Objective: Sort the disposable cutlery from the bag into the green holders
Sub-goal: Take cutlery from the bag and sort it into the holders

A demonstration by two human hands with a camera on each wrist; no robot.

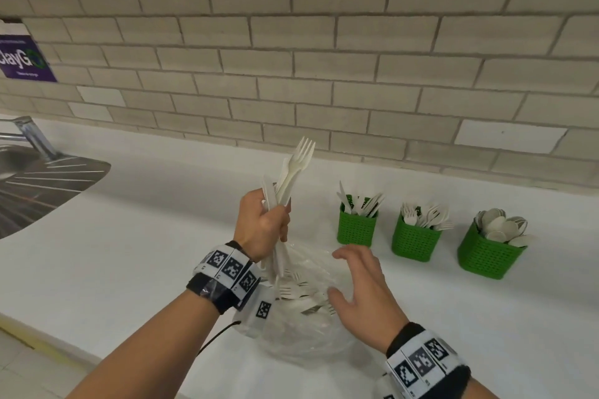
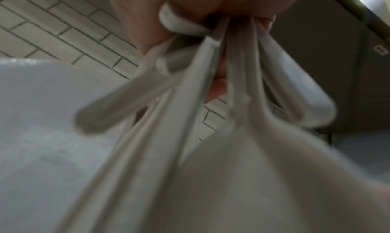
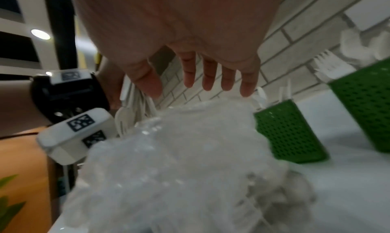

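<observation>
Along the back edge of the white counter (image 1: 136,236), toward its right end, three green holders are sitting in a row and all three are already carrying stock: the left holder (image 1: 356,226) is taking knives, the middle holder (image 1: 415,240) forks, the right holder (image 1: 490,255) spoons, so sorting is looking well underway. Nearer the front edge, the clear plastic bag (image 1: 311,327) is lying crumpled on the counter and still showing forks inside through the film, so it is not emptied yet; exact count is impossible to tell. Left hand (image 1: 264,227) is wrapping its fingers around a mixed bundle of cutlery (image 1: 285,191) held above the bag's mouth, fork tines pointing up toward the tiled wall and handles hanging down past the wrist; the left wrist view is showing several handles fanning out of the fist, blurred. Right hand (image 1: 363,282) is hovering just over the bag with fingers spread and relaxed, gripping nothing; the right wrist view is showing fingertips (image 3: 227,85) straight, just above the crumpled plastic, contact unclear. My read: this bundle is waiting to be split by type, and forks and at least one flat knife-like piece are mixed in it, so it is needing separating before dropping. Remaining work: this handful plus whatever is staying in the bag. Sink (image 1: 39,185) is sitting at the counter's left end, out of play.
</observation>
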